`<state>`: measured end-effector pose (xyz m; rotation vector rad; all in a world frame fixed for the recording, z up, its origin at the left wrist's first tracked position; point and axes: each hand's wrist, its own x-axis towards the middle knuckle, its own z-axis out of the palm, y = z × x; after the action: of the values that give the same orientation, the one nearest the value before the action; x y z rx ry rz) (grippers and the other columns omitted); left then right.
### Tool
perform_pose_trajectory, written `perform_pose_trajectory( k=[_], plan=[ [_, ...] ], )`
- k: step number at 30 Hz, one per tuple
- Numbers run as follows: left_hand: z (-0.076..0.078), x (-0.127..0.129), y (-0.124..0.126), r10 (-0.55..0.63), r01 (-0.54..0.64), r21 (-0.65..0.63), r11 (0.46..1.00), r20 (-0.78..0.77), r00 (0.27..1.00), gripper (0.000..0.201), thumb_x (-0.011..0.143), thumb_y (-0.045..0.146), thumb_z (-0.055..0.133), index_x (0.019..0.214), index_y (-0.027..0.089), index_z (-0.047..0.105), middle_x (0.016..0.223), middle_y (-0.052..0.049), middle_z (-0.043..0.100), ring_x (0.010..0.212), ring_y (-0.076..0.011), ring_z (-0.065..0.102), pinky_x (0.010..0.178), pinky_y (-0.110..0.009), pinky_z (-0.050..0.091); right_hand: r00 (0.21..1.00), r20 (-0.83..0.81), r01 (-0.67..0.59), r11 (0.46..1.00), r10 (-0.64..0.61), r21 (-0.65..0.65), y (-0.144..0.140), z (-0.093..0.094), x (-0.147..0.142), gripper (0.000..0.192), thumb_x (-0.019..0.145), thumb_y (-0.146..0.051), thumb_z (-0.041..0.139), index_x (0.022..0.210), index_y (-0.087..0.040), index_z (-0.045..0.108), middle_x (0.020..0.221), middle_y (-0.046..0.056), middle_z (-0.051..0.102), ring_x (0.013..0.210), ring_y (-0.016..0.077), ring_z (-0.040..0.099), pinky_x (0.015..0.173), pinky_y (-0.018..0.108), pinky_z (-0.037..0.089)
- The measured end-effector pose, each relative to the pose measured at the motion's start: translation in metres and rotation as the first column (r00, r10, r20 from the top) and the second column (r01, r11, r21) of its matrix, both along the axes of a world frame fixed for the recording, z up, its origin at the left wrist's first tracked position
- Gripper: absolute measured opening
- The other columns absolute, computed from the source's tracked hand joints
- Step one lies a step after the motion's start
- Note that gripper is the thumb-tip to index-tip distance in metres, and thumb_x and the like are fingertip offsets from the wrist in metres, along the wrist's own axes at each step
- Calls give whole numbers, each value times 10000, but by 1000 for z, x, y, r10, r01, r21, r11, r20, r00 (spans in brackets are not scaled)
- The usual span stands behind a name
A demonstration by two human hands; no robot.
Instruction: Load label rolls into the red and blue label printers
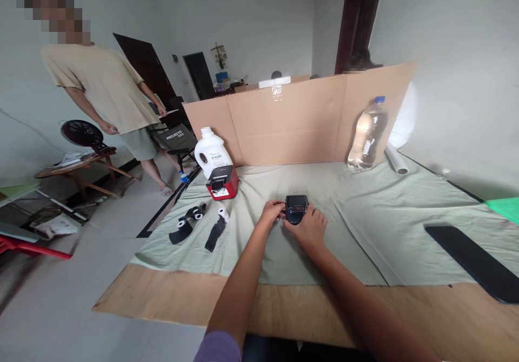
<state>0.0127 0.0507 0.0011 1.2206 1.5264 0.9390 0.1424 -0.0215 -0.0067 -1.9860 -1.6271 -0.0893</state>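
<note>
A small black portable printer (297,202) lies on the green cloth (344,243) in front of me, between both hands. My left hand (273,212) holds its left side, the fingers curled against the edge. On the right side and near corner, my right hand (311,228) grips it with thumb and fingers. To the left, a red and black printer (223,183) stands on the cloth. Nearer to me lie a white paper roll with a dark unrolled strip (217,232) and further black-and-white rolls (184,229).
Behind the cloth stands a cardboard screen (287,124). A white jug (213,153) is at the left, a clear bottle (368,135) and a plastic-film roll (396,159) at the right. A long black slab (474,262) lies near the right edge. A person (101,89) stands at the left.
</note>
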Motion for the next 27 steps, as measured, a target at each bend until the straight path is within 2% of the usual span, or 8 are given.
perform_pose_trajectory(
  k=[3, 6, 9, 13, 16, 20, 27],
  plan=[
    [-9, 8, -8, 90, -83, 204, 976, -28, 996, 213, 828, 130, 586, 954, 142, 758, 944, -78, 770, 814, -167, 712, 747, -269, 554, 1000, 3, 3, 1000, -3, 10, 0, -1, 0, 1017, 708, -649, 713, 1415, 15, 405, 1124, 223, 587, 1040, 362, 534, 886, 415, 337],
    [-15, 11, -15, 134, -118, 352, 929, -23, 991, 244, 832, 122, 581, 966, 167, 780, 1024, -72, 765, 960, -178, 693, 914, -298, 528, 1000, 1, -2, 1000, 2, 10, -1, 0, 1, 1028, 702, -654, 719, 1415, 17, 407, 1126, 219, 588, 1039, 363, 535, 882, 418, 342],
    [-18, 8, -16, 114, -97, 467, 879, -8, 993, 248, 845, 140, 578, 957, 170, 796, 956, -69, 760, 924, -180, 690, 904, -305, 530, 1000, -2, -8, 1000, 8, 3, -1, 1, 1, 1032, 705, -644, 722, 1422, 23, 395, 1137, 229, 586, 1036, 364, 536, 880, 421, 345],
    [-24, 3, -11, 21, -28, 611, 791, 20, 1000, 261, 844, 153, 583, 976, 183, 806, 916, -64, 730, 890, -178, 679, 827, -298, 541, 999, -36, 10, 1000, -10, -7, 1, 2, -1, 1080, 693, -644, 731, 1459, 15, 350, 1151, 239, 583, 1057, 375, 532, 892, 429, 350],
    [-29, 1, -6, -25, -10, 603, 798, 50, 998, 274, 810, 114, 601, 961, 204, 811, 971, -59, 721, 946, -174, 669, 873, -299, 532, 998, -67, 18, 1000, -19, -16, 2, 3, -2, 1085, 681, -634, 740, 1467, 0, 343, 1168, 240, 580, 1079, 382, 529, 905, 430, 353],
    [-29, 0, -2, -33, -23, 493, 870, 106, 994, 282, 788, 76, 611, 953, 195, 807, 1018, -61, 734, 982, -174, 670, 942, -313, 516, 997, -68, 22, 999, -24, -31, 2, 6, -1, 1080, 667, -612, 752, 1458, 5, 353, 1178, 244, 574, 1086, 385, 527, 909, 431, 354],
    [-21, -4, 5, -68, 23, 325, 945, 127, 990, 150, 775, 110, 668, 880, 148, 769, 889, -55, 769, 834, -155, 695, 851, -287, 542, 997, -74, 17, 1000, -18, -22, 4, 1, 0, 1085, 665, -615, 758, 1463, -14, 336, 1186, 246, 569, 1100, 388, 516, 919, 439, 348]
  ],
)
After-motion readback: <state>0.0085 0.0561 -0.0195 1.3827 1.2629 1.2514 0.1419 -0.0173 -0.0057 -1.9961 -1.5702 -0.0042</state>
